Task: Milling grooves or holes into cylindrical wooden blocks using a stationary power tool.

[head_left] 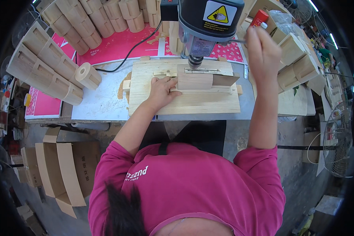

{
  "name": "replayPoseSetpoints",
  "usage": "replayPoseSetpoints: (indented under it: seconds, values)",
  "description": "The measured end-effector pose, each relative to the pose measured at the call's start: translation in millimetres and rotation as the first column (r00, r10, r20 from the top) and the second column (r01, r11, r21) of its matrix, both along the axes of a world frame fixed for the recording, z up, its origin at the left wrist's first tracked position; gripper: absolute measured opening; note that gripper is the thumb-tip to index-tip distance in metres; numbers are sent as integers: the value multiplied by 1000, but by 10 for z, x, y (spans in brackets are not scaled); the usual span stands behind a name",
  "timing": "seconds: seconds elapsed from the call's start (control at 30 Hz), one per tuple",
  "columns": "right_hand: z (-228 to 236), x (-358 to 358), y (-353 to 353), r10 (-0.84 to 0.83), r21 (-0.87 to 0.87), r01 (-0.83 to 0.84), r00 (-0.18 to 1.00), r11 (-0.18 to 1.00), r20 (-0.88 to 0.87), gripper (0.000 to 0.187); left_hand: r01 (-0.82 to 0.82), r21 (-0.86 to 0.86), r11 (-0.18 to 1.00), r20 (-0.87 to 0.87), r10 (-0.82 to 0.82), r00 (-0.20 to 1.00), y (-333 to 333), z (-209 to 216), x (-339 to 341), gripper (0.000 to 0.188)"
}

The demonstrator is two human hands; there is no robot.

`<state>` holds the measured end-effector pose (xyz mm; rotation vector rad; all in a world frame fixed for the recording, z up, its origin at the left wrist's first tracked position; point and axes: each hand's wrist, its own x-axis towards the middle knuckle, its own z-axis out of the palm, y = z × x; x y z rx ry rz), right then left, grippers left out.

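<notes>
My left hand (162,93) lies on a pale wooden jig board (208,105), thumb spread, fingertips against the left end of a light wooden block (196,81). The block sits between wooden strips on the board, and a slot shows along its top. Above it stands a drill press (202,43) with a dark head; its chuck (195,61) is right over the block, and the bit's tip is hard to make out. Raised at the right, my right hand (263,53) is closed round the end of the press's feed lever (236,41).
Stacked wooden blocks (45,65) stand at the left, with more along the back and right (299,72). One round wooden piece (88,76) stands alone by a black cable (126,59). A red bottle (259,19) is behind my right hand. An open carton (69,169) lies on the floor.
</notes>
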<state>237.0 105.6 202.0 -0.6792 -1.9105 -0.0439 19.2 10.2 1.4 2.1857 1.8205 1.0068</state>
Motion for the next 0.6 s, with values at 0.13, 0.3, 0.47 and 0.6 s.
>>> replayPoseSetpoints:
  seconds: [0.13, 0.3, 0.47, 0.6]
  values:
    - [-530, 37, -345, 100, 9, -100, 977, 995, -188, 9, 7, -9, 1000, -4, -7, 1000, 20, -11, 17, 44]
    - [-1323, -47, -261, 111, 32, -107, 965, 994, -238, 9, 14, -23, 1000, 0, -14, 1000, 2, 17, 37, 45]
    - [-1287, -31, -282, 133, -16, -140, 967, 990, -218, 8, 2, -32, 999, -6, -3, 1000, -15, -14, 26, 45]
    - [-773, 89, -239, 104, 48, -98, 982, 994, -154, 5, 7, -56, 998, 12, -6, 1000, 4, -18, 14, 43]
